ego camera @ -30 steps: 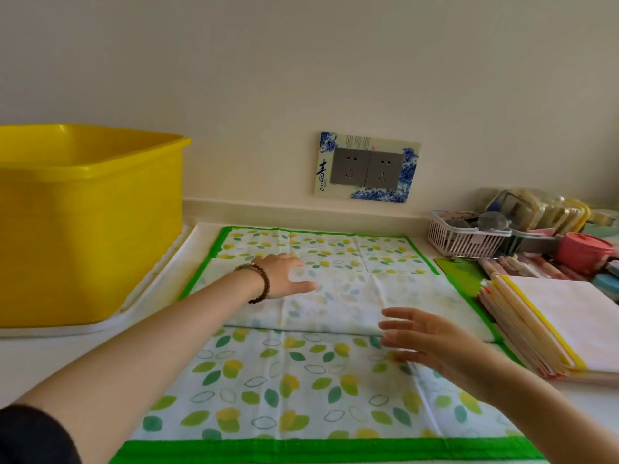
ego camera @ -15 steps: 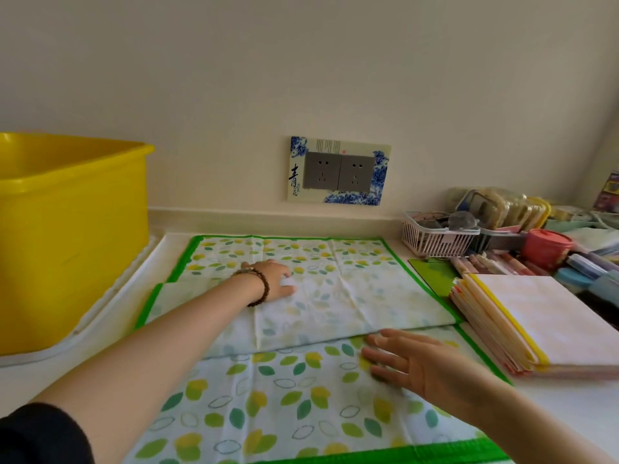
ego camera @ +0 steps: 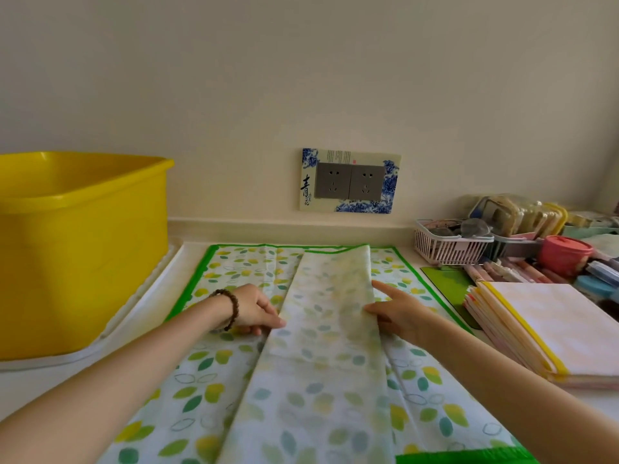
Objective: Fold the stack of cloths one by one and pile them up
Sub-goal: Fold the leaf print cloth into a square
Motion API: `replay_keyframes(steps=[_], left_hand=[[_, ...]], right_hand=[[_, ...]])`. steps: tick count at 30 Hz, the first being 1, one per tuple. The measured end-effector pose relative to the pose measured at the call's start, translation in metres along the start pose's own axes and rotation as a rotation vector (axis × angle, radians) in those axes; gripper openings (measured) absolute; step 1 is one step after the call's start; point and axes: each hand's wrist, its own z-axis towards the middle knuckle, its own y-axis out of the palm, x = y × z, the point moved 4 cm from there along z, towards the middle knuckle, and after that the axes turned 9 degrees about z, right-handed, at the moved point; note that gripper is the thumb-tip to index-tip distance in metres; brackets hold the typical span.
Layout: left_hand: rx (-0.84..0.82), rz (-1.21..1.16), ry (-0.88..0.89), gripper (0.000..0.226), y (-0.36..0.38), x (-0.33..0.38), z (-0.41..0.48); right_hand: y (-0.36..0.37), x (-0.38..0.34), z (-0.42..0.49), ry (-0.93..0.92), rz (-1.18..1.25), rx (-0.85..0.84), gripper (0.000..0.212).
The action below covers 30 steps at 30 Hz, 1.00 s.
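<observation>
Entry: leaf-print cloth (ego camera: 207, 390), green-hemmed, lay spread on the bench (ego camera: 33, 386) at centre frame. A paler strip of it was doubled over down the middle, running from the far hem to the near hem. The left hand (ego camera: 258, 311) pinched the strip's left edge between thumb and fingers. The right hand (ego camera: 402, 316) took the right edge, thumb on top and index finger straight, apparently also a pinch. We judged the step to be a lengthwise fold. To do it well we would keep both edges parallel, match the green hems, then press the crease flat. Bounds: a yellow tub (ego camera: 83, 262) on its white tray (ego camera: 144, 303) stood close at the left of the frame. The stack of folded cloths (ego camera: 552, 323) lay just beside the cloth at the right, with a pink basket (ego camera: 449, 249) behind it. We judged that room for moving lay at the lower left, between tray and cloth.
</observation>
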Motion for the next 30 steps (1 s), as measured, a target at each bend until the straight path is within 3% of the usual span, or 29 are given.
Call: replay_keyframes(steps=[12, 18, 21, 25, 30], left_hand=[[0.233, -0.264, -0.023, 0.017, 0.014, -0.002, -0.005], [0.288, -0.180, 0.036, 0.040, 0.016, -0.003, -0.017], [0.374, 0.092, 0.212, 0.044, 0.018, -0.001, -0.035], [0.188, 0.216, 0.463, 0.056, 0.039, 0.007, -0.066], [0.116, 0.328, 0.485, 0.064, 0.052, 0.007, -0.086]], right_hand=[[0.001, -0.006, 0.034, 0.021, -0.072, 0.104, 0.046], [-0.008, -0.002, 0.010, 0.030, 0.008, -0.012, 0.040], [-0.016, -0.004, -0.018, -0.167, -0.404, -0.009, 0.039], [-0.029, 0.004, -0.057, -0.556, -0.932, -0.083, 0.047], [-0.030, 0.015, -0.093, -0.914, -1.495, -0.251, 0.044]])
